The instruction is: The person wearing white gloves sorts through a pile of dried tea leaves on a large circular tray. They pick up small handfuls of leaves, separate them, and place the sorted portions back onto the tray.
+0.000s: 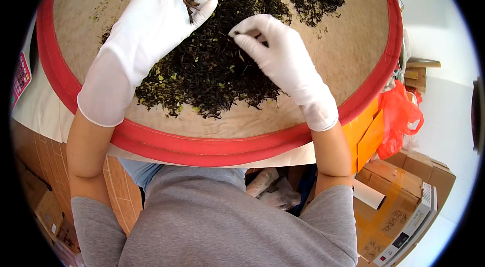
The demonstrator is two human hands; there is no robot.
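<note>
A large round woven tray with a red rim fills the upper view. A heap of dark dried tea leaves, speckled with small yellow-green bits, lies spread across it. Both hands wear white gloves. My left hand is held palm up over the heap, fingers apart, with a small bunch of brown stems resting on its fingers. My right hand hovers over the leaves at centre, thumb and forefinger pinched together on a tiny piece too small to identify.
Cardboard boxes stand at the lower right beside an orange plastic bag. Wrapped packets lie under the tray's edge. Brown floor tiles show at the lower left. A white wall rises on the right.
</note>
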